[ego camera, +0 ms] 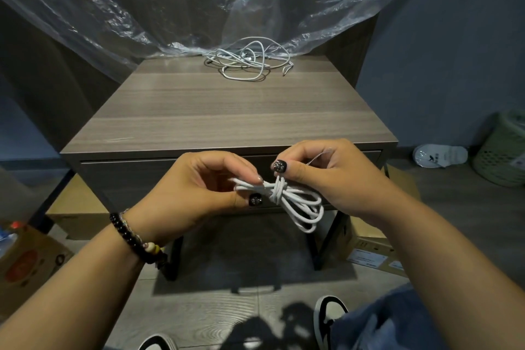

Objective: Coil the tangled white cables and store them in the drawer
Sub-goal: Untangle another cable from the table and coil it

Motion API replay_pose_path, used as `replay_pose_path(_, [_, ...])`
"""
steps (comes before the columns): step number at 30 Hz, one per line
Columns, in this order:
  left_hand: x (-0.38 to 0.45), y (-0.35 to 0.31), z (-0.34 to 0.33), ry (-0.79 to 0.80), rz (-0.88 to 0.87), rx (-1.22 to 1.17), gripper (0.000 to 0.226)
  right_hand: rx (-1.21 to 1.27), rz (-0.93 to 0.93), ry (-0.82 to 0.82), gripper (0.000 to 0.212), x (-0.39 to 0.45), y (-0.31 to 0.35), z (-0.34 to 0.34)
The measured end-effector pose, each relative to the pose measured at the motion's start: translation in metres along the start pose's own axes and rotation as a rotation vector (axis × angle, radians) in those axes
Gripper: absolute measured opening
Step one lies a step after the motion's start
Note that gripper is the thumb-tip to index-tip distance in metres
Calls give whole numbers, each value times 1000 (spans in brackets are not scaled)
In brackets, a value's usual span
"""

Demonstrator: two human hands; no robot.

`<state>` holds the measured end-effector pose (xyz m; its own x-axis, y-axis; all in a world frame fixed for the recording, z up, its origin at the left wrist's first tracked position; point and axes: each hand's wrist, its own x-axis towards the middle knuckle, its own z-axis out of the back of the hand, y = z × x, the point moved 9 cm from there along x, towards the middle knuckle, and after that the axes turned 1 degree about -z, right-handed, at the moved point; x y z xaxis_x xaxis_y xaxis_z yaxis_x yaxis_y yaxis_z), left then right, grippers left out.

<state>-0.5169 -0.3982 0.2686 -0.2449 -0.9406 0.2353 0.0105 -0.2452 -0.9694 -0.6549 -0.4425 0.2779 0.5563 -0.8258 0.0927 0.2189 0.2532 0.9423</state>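
A coiled white cable (pixel 287 202) is held in mid-air in front of the closed drawer (pixel 170 179) of a wood-grain side table (pixel 227 117). The left hand (pixel 199 188) is closed on one end of the bundle, with the loops pinched between thumb and fingertips so that the coil cannot spring open. The right hand (pixel 326 176) is clamped by thumb and forefinger on the cable's free end just above the wrapped waist, where several turns are seen to cross the bundle. This arrangement is judged to serve the tie-off: one hand fixes the loops while the other winds or tucks the tail around the middle. The remaining loops hang freely below and to the right of the waist.

A second tangle of white cables (pixel 247 61) is left at the far edge of the table top, touching the hem of a clear plastic sheet (pixel 199 3) draped behind it. It appears uncoiled and is judged to be awaiting the same treatment.

Since the drawer is shut, storage is not yet possible; a hand would have to be freed to pull it open. The step in hand is judged to be the securing of the first coil, with the task roughly at its midpoint. Cardboard boxes (pixel 369 244) are seen on the floor beneath the table.
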Motion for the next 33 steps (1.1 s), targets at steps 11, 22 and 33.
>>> replay_pose_path(11, [0, 21, -22, -159, 167, -808, 68, 743, -238, 151, 23, 3, -12, -28])
replay_pose_path(22, [-1, 28, -1, -457, 235, -746, 53, 285, -80, -25, 15, 7, -11, -26])
replay_pose_path(33, [-10, -5, 21, -673, -2, -162, 25, 778, -382, -240, 11, 0, -41, -44])
